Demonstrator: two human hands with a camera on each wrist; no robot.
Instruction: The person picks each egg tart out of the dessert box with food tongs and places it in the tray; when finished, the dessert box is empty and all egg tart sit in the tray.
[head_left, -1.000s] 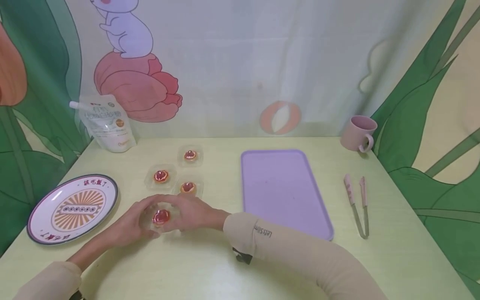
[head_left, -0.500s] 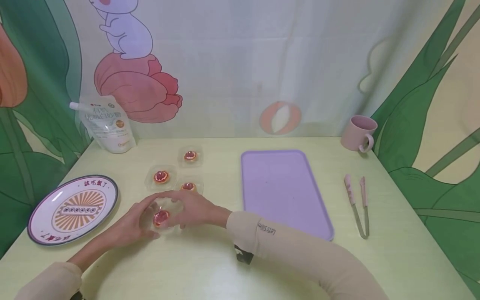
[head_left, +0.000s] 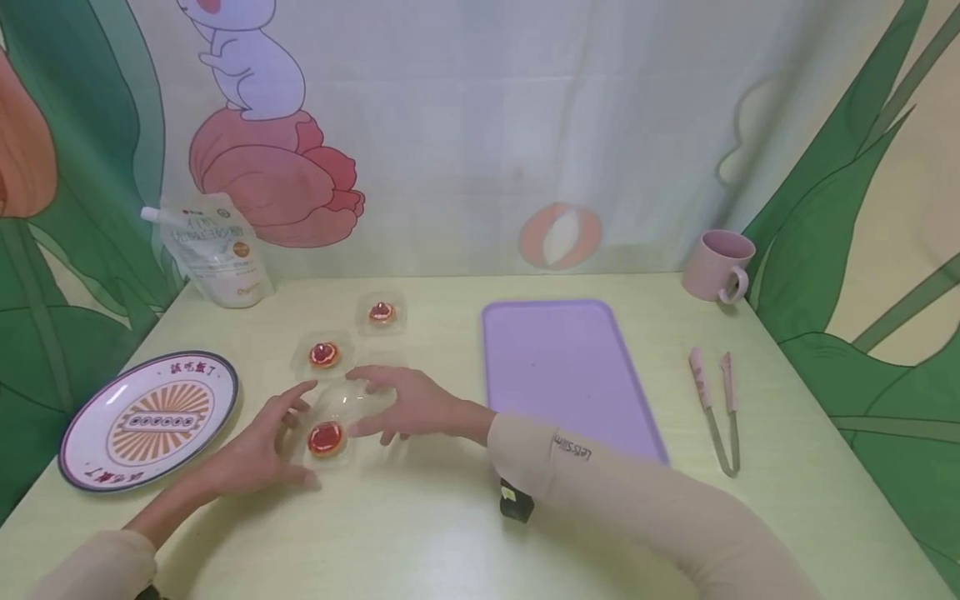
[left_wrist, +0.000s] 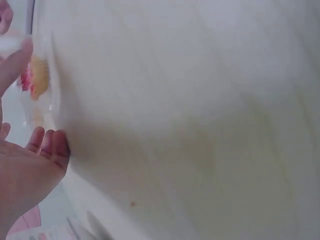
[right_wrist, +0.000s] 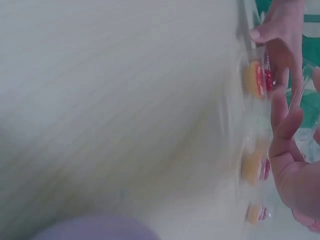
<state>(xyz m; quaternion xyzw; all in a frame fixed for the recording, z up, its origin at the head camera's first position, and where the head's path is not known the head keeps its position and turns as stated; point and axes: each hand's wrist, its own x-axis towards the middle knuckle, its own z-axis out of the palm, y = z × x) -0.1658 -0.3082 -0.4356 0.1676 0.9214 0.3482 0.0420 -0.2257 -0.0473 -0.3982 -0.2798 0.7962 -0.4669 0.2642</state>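
Note:
A small tart (head_left: 326,439) with a glossy red top sits in a clear plastic box base (head_left: 341,458) between the two hands. My right hand (head_left: 420,404) pinches a clear plastic lid (head_left: 351,403), raised and tilted over the tart; the lid also shows between the fingers in the right wrist view. My left hand (head_left: 258,446) stands at the box's left side, fingers spread and curved, holding nothing. Two more boxed tarts, a middle tart (head_left: 324,355) and a far tart (head_left: 382,312), lie behind. Another box (head_left: 388,358) is mostly hidden by the right hand.
A round patterned plate (head_left: 90,417) lies at the left, with a white spout pouch (head_left: 221,250) behind it. A purple tray (head_left: 562,375) lies right of the middle. Metal tongs (head_left: 716,417) and a pink mug (head_left: 712,267) are at the right.
The right hand has moved right and slightly up, taking the lid off the near tart's box. The left hand's fingers have spread and come away from the lid.

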